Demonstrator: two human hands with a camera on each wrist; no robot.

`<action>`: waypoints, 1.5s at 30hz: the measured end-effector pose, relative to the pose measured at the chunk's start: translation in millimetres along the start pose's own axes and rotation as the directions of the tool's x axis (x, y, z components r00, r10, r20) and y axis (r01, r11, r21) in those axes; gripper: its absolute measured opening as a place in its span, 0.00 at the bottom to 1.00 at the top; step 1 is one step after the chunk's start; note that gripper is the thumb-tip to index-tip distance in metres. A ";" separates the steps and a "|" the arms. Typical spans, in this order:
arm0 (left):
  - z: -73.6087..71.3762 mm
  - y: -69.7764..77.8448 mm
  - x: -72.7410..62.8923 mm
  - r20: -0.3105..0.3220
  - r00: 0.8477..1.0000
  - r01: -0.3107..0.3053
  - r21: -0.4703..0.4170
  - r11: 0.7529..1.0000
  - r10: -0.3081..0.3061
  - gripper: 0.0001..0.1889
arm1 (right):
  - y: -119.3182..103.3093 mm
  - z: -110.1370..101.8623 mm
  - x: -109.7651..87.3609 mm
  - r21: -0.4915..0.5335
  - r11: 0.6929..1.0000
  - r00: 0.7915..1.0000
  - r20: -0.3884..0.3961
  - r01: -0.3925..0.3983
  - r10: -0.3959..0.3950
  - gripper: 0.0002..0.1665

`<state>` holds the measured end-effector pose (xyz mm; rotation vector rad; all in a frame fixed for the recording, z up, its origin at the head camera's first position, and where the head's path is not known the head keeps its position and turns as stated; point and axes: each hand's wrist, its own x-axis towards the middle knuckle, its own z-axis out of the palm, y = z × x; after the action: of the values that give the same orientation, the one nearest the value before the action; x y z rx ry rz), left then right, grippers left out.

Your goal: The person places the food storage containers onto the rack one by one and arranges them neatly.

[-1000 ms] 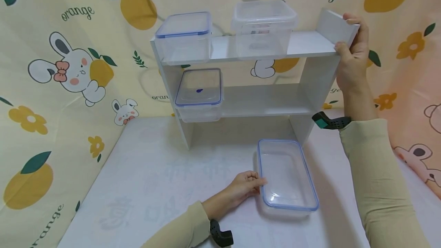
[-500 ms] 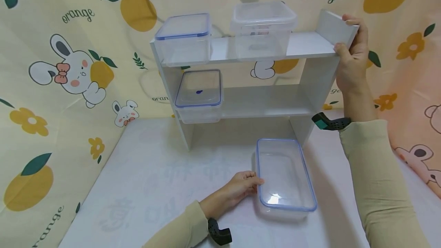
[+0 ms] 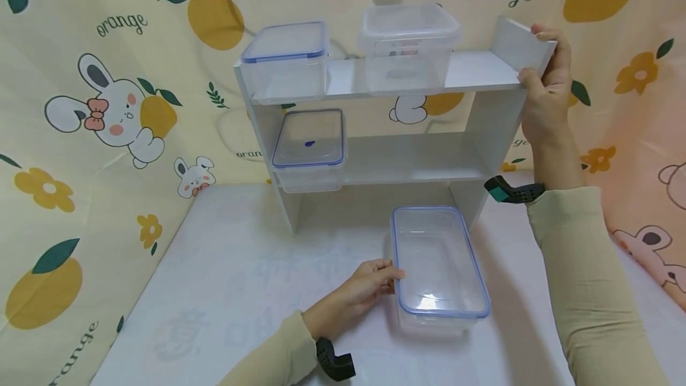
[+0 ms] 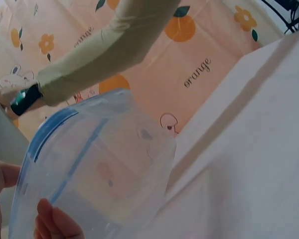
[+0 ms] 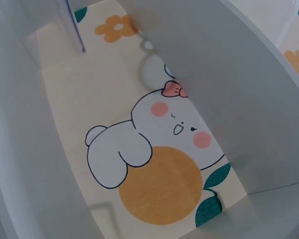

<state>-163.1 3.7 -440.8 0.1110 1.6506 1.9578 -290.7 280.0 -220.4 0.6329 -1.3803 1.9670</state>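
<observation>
My left hand (image 3: pixel 370 285) pinches the left edge of a clear plastic food container (image 3: pixel 439 261) with a blue-rimmed lid, thumb on top. In the left wrist view, the fingertips (image 4: pixel 55 221) press the side of this container (image 4: pixel 114 164). It is in front of the white shelf unit (image 3: pixel 412 156), over the table; whether its base touches the table I cannot tell. My right hand (image 3: pixel 552 88) grips the shelf's upper right end panel (image 3: pixel 522 46). The right wrist view looks into a shelf compartment, and the right hand is out of sight there.
On the top shelf stand a blue-rimmed container (image 3: pixel 286 64) at left and a clear-lidded container (image 3: pixel 409 46) further right. A flatter blue-lidded container (image 3: pixel 309 148) sits at the middle shelf's left end. Patterned cloth (image 3: pixel 123 207) hangs behind and beside the white table (image 3: pixel 225 302).
My left hand and the container have shifted slightly left and toward the shelf. The right hand stays on the end panel, and the shelved containers have not moved.
</observation>
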 end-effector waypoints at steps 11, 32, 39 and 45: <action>-3.2 18.2 -10.4 0.026 0.999 -0.023 0.041 0.999 0.022 0.18 | 0.0 -0.1 -1.5 -0.013 1.000 1.000 -0.012 0.000 0.000 0.27; -9.0 54.5 -25.1 0.080 0.993 -0.090 0.009 0.996 0.089 0.19 | 0.8 -0.6 -0.5 -0.015 1.000 1.000 0.001 0.001 -0.001 0.28; -9.5 62.1 -32.2 0.084 0.991 -0.104 0.011 0.994 0.103 0.20 | 0.6 -0.5 0.2 -0.013 1.000 1.000 0.004 -0.006 0.006 0.28; -11.5 70.5 -36.9 0.086 0.986 -0.141 0.009 0.990 0.140 0.17 | -0.1 -0.2 0.1 -0.012 1.000 1.000 -0.009 -0.016 0.015 0.28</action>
<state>-162.9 -29.0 -367.4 0.3204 1.6411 2.0147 -290.6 280.2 -220.4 0.6089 -1.3950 1.9697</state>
